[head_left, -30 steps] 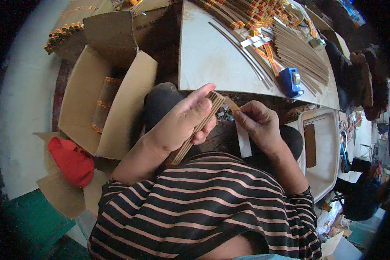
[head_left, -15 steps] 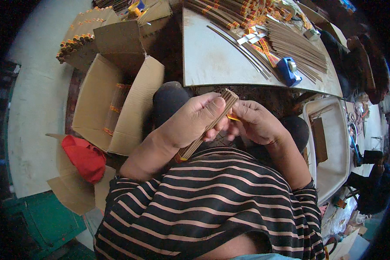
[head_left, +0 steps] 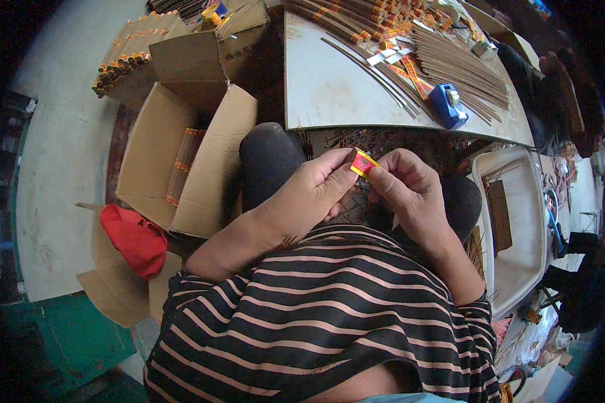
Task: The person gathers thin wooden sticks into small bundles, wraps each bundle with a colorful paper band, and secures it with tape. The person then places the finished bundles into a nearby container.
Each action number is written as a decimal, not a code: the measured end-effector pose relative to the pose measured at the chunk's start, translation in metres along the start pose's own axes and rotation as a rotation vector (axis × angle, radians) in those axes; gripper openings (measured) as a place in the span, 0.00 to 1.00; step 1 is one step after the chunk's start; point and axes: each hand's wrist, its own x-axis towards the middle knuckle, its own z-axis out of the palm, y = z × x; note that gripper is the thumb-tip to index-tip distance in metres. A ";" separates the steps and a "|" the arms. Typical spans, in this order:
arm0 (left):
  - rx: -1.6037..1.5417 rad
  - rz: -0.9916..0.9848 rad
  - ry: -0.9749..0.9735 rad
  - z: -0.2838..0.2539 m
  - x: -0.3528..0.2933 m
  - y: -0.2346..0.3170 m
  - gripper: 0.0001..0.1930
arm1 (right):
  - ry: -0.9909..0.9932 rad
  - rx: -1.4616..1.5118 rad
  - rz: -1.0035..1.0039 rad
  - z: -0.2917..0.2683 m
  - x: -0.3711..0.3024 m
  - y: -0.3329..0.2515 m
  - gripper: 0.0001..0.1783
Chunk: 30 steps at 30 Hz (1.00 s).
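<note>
Gripping a bundle of brown sticks, the left hand was curled nearly closed, hiding most of the bundle, its thumb beside a red-and-yellow label at the upper end. The right hand was narrow, its thumb pressed to the label's right end. Both were held above the lap, just short of the tabletop. On that pale surface lay fanned loose sticks, white strips, a blue tape dispenser and, at the far edge, banded bundles. An open cardboard box holding more bundles stood to the left, with a red cloth near it; a white tub stood to the right.
</note>
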 end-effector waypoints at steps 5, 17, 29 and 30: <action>0.069 0.023 -0.008 0.001 0.001 -0.001 0.21 | 0.088 -0.156 -0.071 0.002 0.004 0.013 0.10; -0.064 0.039 -0.088 -0.002 0.002 -0.003 0.24 | 0.089 -0.168 -0.145 0.003 0.003 0.008 0.09; -0.056 -0.017 -0.020 0.005 0.005 -0.002 0.18 | 0.038 -0.073 -0.041 -0.007 0.004 0.011 0.11; -0.069 -0.023 -0.028 0.005 0.005 -0.001 0.18 | 0.022 -0.017 -0.005 -0.009 0.005 0.011 0.12</action>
